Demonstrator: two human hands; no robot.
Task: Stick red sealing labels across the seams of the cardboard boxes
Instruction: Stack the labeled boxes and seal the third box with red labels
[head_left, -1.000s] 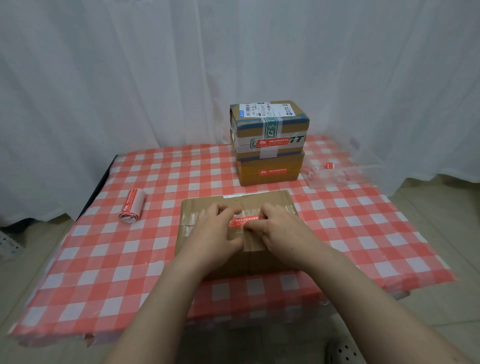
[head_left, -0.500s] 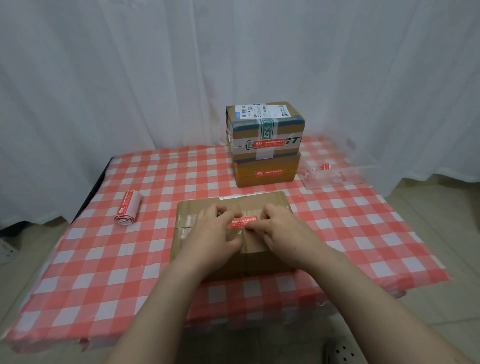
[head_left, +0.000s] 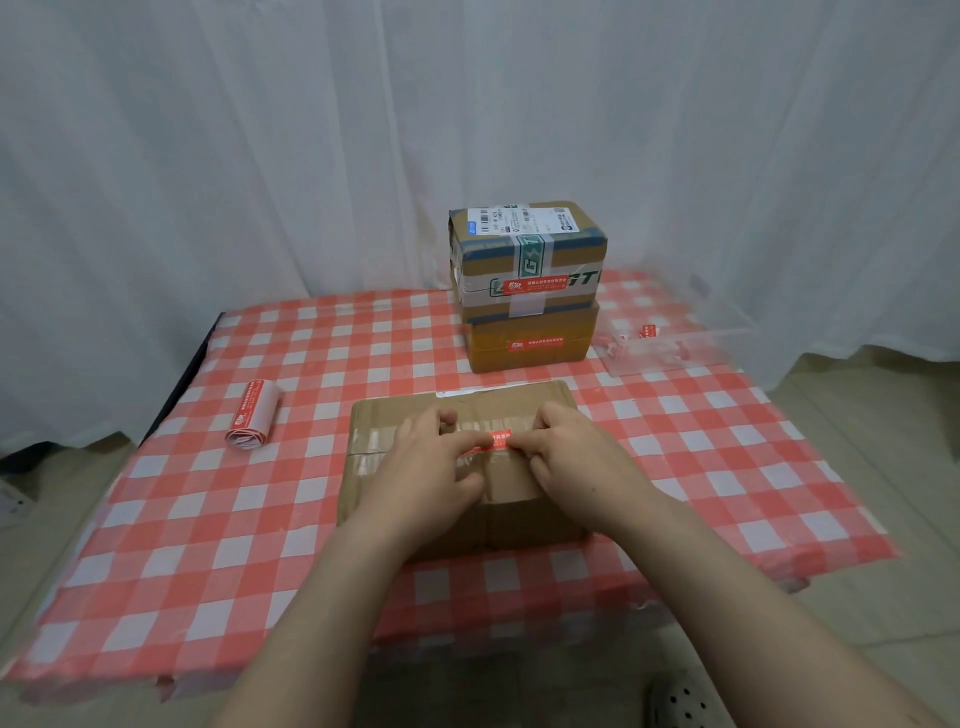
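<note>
Little has shifted this past second: the left hand (head_left: 421, 467) and right hand (head_left: 576, 457) still keep a clenched grip on the ends of the red label (head_left: 496, 438), flat on the box (head_left: 374, 415) mid-frame, so I judge it nearly stuck.

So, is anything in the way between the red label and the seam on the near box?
Nothing visible. The red label already lies on the taped top of the near box, with the left hand and right hand touching its two ends. Their fingers hide part of it.

Left grip (head_left: 426, 467), right grip (head_left: 571, 460), fingers curled
</note>
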